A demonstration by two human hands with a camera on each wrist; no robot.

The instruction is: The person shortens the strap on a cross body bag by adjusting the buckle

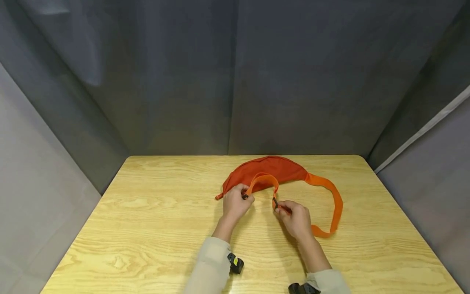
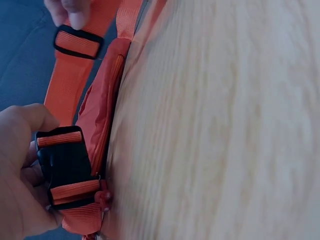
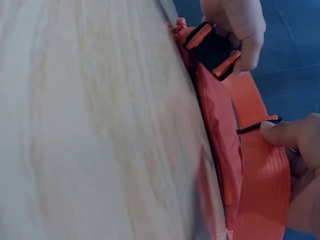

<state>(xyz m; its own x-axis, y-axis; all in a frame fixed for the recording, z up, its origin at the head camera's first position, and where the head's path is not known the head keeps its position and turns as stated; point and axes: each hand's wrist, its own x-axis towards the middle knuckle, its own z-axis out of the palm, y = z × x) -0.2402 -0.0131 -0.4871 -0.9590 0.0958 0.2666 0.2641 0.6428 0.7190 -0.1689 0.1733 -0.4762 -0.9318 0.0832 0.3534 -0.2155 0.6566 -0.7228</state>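
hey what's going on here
A person is handling the orange strap of a red zipped bag with both hands. The left hand holds a black buckle, which looks clipped together, near one end of the bag. The right hand pinches the strap at a black slider. Between the hands the strap arches up, while another stretch curves round on the right. The bag lies toward the far edge of the wooden table.

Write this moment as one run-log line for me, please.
left hand: holds black buckle | right hand: pinches orange strap at black slider | red pouch: on table
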